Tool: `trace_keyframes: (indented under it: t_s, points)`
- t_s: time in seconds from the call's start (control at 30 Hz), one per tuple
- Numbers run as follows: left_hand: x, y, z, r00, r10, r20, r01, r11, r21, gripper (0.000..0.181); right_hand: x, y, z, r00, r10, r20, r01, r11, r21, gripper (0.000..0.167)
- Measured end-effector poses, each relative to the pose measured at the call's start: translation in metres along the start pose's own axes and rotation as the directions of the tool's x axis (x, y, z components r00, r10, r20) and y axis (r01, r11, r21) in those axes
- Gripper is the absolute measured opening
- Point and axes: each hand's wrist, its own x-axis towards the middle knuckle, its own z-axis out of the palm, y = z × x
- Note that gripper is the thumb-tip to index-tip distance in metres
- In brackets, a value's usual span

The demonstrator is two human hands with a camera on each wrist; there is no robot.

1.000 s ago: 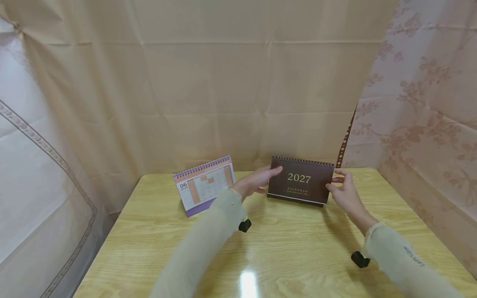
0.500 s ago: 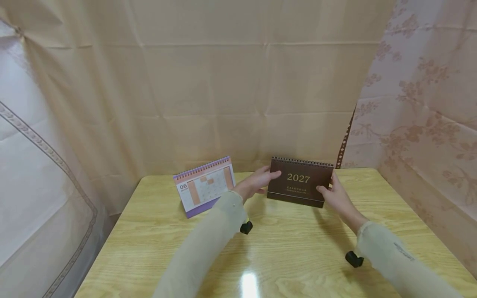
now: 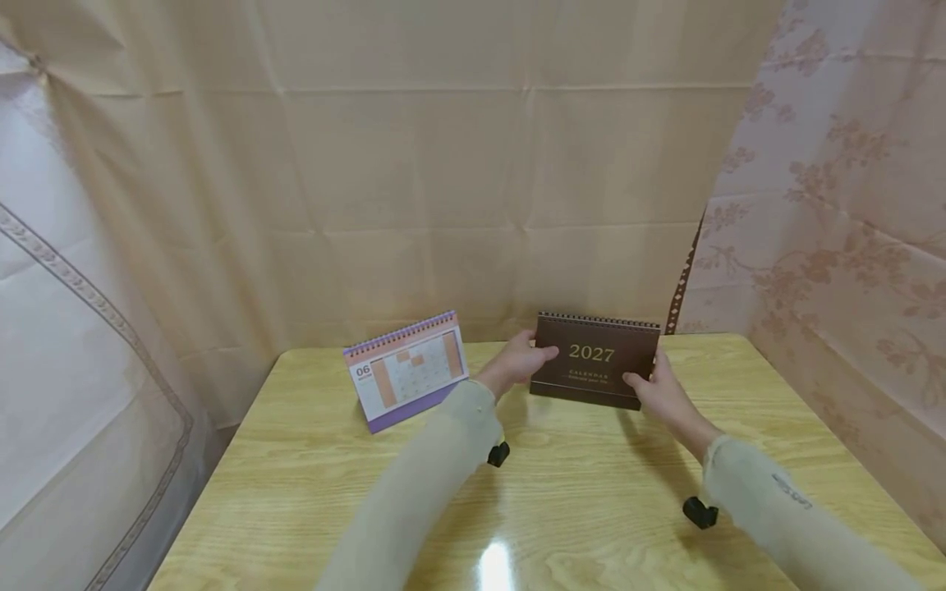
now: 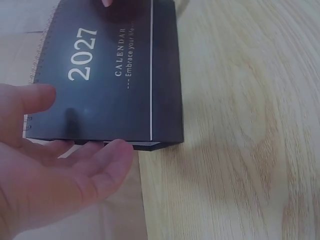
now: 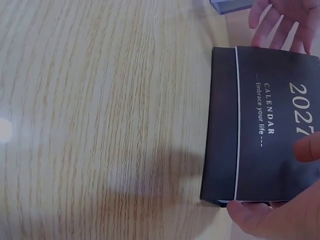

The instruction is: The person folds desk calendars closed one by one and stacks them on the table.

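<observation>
A dark brown 2027 desk calendar (image 3: 591,353) stands tilted back, spiral binding on top, at the back right of the table. My left hand (image 3: 517,361) holds its left side, thumb in front and fingers round the side edge. In the left wrist view, those fingers (image 4: 107,162) meet the open end of the stand. At the opposite side my right hand (image 3: 665,394) grips the calendar, its thumb (image 5: 307,148) over the front cover and its other fingers partly hidden behind. A second desk calendar (image 3: 417,369), purple and orange and showing page 06, stands near my left forearm.
The light wooden table (image 3: 591,492) reaches back to a beige curtain (image 3: 414,164). Floral cloth (image 3: 850,230) hangs on the right, and pale cloth (image 3: 74,369) on the left. A small black device (image 3: 700,512) sits under each wrist.
My right hand has moved left, its thumb further onto the cover and its fingers now behind the edge. My left hand has shifted slightly right. The brown calendar stays nearly in place.
</observation>
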Motion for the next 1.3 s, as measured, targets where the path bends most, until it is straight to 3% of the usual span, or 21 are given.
trace_keyframes:
  t_s: [0.23,0.53,0.9,1.07,1.3]
  points:
    - [0.0,-0.001,0.003,0.996,0.073,-0.049,-0.064,0.986,0.157,0.044,0.004,0.005,-0.001,0.999,0.041,-0.008,-0.041,0.997,-0.063,0.067]
    - [0.0,0.001,0.002,0.986,0.152,-0.062,-0.121,0.929,0.351,0.045,0.004,0.011,-0.005,0.998,0.069,-0.004,-0.069,0.99,-0.121,0.062]
    - [0.006,-0.01,0.003,0.977,0.202,-0.063,-0.159,0.896,0.416,0.031,-0.001,0.016,-0.007,1.0,0.01,-0.028,-0.016,0.976,-0.216,0.068]
    - [0.009,-0.015,0.005,0.973,0.211,-0.091,-0.147,0.878,0.456,0.03,-0.004,0.016,-0.005,0.998,-0.047,-0.041,0.035,0.965,-0.26,0.06]
    - [0.011,-0.021,0.009,0.967,0.218,-0.134,-0.131,0.872,0.472,0.028,-0.004,0.014,-0.006,0.999,-0.035,-0.036,0.024,0.958,-0.284,0.055]
